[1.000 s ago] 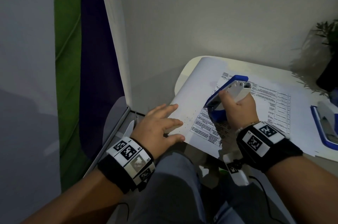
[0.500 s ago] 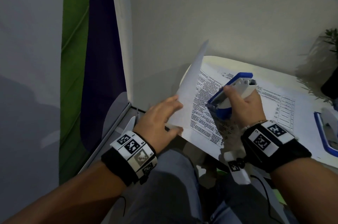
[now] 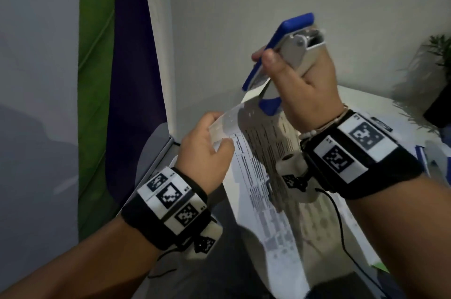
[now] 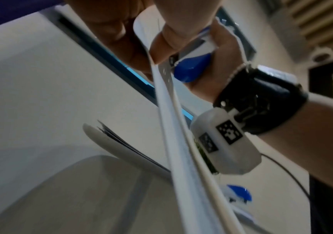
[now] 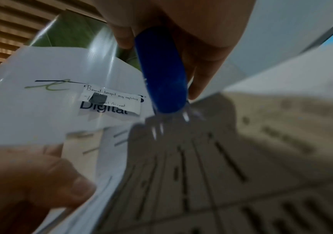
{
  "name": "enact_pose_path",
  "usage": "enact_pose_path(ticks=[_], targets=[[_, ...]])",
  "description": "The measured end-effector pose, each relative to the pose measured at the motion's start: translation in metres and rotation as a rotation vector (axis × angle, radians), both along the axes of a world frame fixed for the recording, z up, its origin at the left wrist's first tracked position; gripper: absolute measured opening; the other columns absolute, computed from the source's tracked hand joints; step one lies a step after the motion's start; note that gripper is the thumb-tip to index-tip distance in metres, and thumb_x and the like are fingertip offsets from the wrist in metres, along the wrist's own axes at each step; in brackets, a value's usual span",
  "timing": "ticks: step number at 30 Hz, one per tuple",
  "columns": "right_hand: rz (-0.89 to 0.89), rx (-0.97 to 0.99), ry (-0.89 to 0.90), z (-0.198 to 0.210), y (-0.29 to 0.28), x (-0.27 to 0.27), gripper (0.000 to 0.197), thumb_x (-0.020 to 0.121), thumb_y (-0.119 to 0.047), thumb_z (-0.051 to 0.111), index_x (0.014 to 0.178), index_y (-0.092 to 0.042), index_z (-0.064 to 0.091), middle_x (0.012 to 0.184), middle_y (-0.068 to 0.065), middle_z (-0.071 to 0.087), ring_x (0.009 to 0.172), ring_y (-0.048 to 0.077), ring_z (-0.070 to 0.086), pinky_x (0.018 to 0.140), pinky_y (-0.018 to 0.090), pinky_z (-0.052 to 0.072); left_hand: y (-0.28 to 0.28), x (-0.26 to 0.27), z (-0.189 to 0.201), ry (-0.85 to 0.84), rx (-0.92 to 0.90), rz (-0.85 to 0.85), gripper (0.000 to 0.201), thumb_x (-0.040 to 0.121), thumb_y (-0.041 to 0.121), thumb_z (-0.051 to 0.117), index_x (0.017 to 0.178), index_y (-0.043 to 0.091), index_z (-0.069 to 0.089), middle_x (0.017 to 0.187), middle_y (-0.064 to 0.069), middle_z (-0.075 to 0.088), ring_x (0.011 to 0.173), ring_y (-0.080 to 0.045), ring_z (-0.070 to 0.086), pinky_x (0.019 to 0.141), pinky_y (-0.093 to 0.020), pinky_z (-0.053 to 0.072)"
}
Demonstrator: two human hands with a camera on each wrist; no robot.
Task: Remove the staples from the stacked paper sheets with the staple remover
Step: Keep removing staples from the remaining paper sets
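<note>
- The right hand (image 3: 307, 88) has its grip closed round a blue-and-white plastic staple remover with a grey metal body (image 3: 292, 50). The thumb presses the blue lever and the fingers wrap the back.
- The tool's lower blue tip meets the top edge of the stacked white printed paper sheets (image 3: 263, 157).
- The left hand (image 3: 202, 152) pinches the sheets' upper left corner between thumb and fingers.
- The sheets hang tilted in the air between the two hands, and their lower part slopes down toward the person's lap.
- Small marks dot the margin beside the left thumb, but it is unclear whether they are staples or holes. The printed text is too blurred to read.
- Behind the sheets, the right wrist view shows a taped handwritten note (image 5: 111, 101) that begins "Bawal lumapit may nagtatack". It lies over the printed word "Digital".
- The white round-edged bench (image 3: 361, 98) lies behind the right wrist, with more papers on it.
- A white partition panel (image 3: 244, 17) stands close behind the tool.
- A second blue-and-white tool (image 4: 239, 193) rests on the bench.
</note>
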State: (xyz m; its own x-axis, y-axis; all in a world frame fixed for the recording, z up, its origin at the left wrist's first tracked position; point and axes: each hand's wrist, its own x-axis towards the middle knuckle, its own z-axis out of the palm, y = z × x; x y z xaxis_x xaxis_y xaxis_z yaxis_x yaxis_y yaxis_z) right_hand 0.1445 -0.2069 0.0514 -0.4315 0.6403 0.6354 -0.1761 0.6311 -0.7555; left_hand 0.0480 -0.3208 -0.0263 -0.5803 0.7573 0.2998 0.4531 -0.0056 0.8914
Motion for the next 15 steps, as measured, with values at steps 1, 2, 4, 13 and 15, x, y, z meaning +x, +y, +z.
enact_pose_path(ticks=[1,2,4,13,15], targets=[[-0.002,-0.002,-0.032,-0.002,0.0,0.0,0.054,0.079,-0.047,0.055,0.099,0.003,0.058,0.09,0.017,0.066,0.079,0.019,0.064,0.068,0.023,0.051,-0.001,0.002,0.001,0.086,-0.021,0.003,0.026,0.083,0.008,0.058,0.097,0.03,0.056,0.067,0.015,0.059,0.059,0.0,0.056,0.051,-0.011,0.04],[-0.002,-0.006,-0.059,-0.004,0.0,0.0,0.045,0.078,-0.048,0.055,0.093,-0.006,0.059,0.084,0.009,0.066,0.075,0.017,0.063,0.067,0.023,0.05,-0.002,0.004,0.002,0.146,-0.036,0.009,0.026,0.082,0.01,0.059,0.1,0.029,0.056,0.067,0.018,0.056,0.061,0.002,0.055,0.05,-0.01,0.037],[-0.029,-0.006,-0.105,-0.007,-0.002,0.0,0.025,0.075,-0.051,0.054,0.08,-0.026,0.053,0.071,-0.018,0.059,0.065,-0.001,0.055,0.062,0.015,0.043,-0.004,0.007,0.004,0.192,-0.05,0.033,0.027,0.083,0.011,0.06,0.104,0.028,0.058,0.067,0.024,0.052,0.066,0.011,0.052,0.052,-0.006,0.035],[-0.125,-0.041,-0.031,-0.019,0.003,-0.003,0.017,0.071,-0.049,0.054,0.069,-0.034,0.047,0.056,-0.025,0.049,0.056,-0.004,0.046,0.057,0.013,0.037,-0.004,0.015,0.002,0.156,0.019,-0.061,0.027,0.081,0.017,0.051,0.105,0.028,0.056,0.091,0.014,0.065,0.082,-0.004,0.061,0.074,-0.029,0.051],[-0.109,-0.05,-0.006,-0.019,0.004,-0.003,0.02,0.072,-0.049,0.053,0.067,-0.032,0.046,0.054,-0.021,0.047,0.056,-0.004,0.044,0.058,0.016,0.036,-0.005,0.017,0.003,0.157,0.045,-0.063,0.027,0.08,0.016,0.051,0.105,0.023,0.058,0.088,0.012,0.066,0.08,-0.006,0.061,0.072,-0.032,0.051]])
